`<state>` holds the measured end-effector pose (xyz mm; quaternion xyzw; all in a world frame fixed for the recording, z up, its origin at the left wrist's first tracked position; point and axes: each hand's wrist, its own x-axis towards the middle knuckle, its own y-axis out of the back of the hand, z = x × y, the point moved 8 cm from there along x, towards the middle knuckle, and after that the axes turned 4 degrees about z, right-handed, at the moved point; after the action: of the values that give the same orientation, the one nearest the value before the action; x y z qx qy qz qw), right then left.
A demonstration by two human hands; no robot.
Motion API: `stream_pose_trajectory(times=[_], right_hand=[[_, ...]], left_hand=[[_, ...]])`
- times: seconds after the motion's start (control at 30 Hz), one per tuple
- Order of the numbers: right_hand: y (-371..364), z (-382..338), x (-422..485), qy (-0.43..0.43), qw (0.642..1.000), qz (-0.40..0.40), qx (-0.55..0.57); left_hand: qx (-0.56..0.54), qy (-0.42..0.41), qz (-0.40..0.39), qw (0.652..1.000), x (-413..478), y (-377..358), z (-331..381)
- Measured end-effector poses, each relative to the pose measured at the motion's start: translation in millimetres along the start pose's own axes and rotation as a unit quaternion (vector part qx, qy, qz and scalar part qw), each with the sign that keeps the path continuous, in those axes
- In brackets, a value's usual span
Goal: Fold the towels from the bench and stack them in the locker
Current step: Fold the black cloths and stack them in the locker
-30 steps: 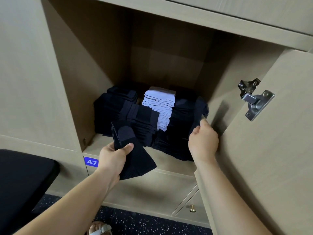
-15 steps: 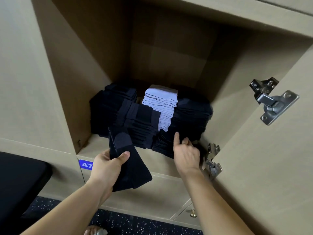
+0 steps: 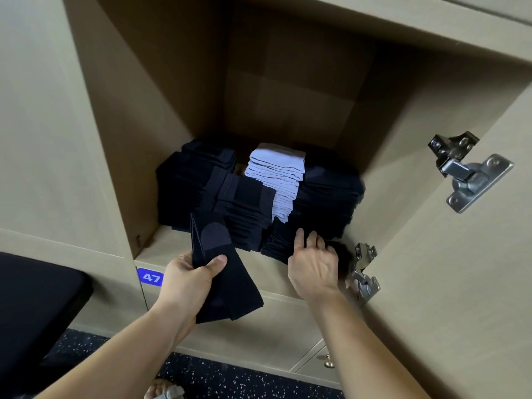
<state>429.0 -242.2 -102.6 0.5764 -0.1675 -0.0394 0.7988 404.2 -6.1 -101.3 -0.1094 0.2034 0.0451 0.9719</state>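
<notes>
My left hand grips a folded dark navy towel in front of the open locker, its upper end over the shelf edge. Inside stand stacks of folded dark towels on the left and right, with a pale blue stack between them. My right hand rests against the low front of the right-hand dark stack, fingers reaching into the towels; what the fingertips do is hidden.
The locker door stands open at the right with two metal hinges. A blue label 47 marks the shelf front. A black bench sits at the left. A lower drawer knob shows below.
My right hand dropped from the upper right side of the dark stack to its lower front. The left hand keeps the folded towel in about the same spot. The view moved closer.
</notes>
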Motion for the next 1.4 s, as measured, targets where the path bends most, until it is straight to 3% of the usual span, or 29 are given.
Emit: stream_pose_trajectory(times=[0.13, 0.23, 0.3, 0.37, 0.43, 0.53, 0.67, 0.93, 1.13, 1.3, 1.4], right_hand=[[39.2, 4.5, -8.1, -0.008, 0.995, 0.083, 0.058], [79.5, 4.7, -23.2, -0.044, 0.969, 0.104, 0.218], [90.7, -1.3, -37.1, -0.089, 0.909, 0.03, 0.407], [95.5, -20.3, -53.6, -0.099, 0.794, -0.069, 0.595], [99.1, -35.6, -70.3, -0.099, 0.723, -0.138, 0.67], [95.4, -44.9, -91.8, -0.118, 0.684, -0.194, 0.694], [97.3, -43.4, -113.1, -0.148, 0.657, -0.172, 0.719], [106.0, -25.0, -138.1, -0.192, 0.625, -0.128, 0.746], [106.7, -25.3, -152.0, -0.217, 0.542, -0.204, 0.786], [94.2, -10.9, -147.3, -0.271, 0.492, -0.19, 0.805], [86.0, 3.6, -135.3, -0.302, 0.5, -0.179, 0.791]], left_hand=[[-0.001, -0.007, 0.001, 1.0, -6.9, 1.6, 7.0], [0.002, -0.016, 0.0, 1.0, -17.0, 2.6, 13.3], [0.005, -0.023, -0.006, 1.0, -26.4, 1.9, 17.1], [0.011, -0.027, -0.019, 0.999, -37.8, -0.3, 20.1], [0.015, -0.03, -0.036, 0.999, -50.9, -3.7, 22.6], [0.026, -0.027, -0.073, 0.997, -69.5, -9.0, 23.8], [0.036, 0.007, -0.106, 0.994, -90.3, -11.3, 21.3], [0.009, 0.019, -0.077, 0.997, -112.5, 6.4, 21.3], [0.02, 0.012, -0.073, 0.997, -123.7, 1.1, 25.9], [0.039, -0.022, -0.027, 0.999, -116.8, -2.4, 35.1], [0.035, -0.022, -0.011, 0.999, -106.1, -4.8, 38.2]])
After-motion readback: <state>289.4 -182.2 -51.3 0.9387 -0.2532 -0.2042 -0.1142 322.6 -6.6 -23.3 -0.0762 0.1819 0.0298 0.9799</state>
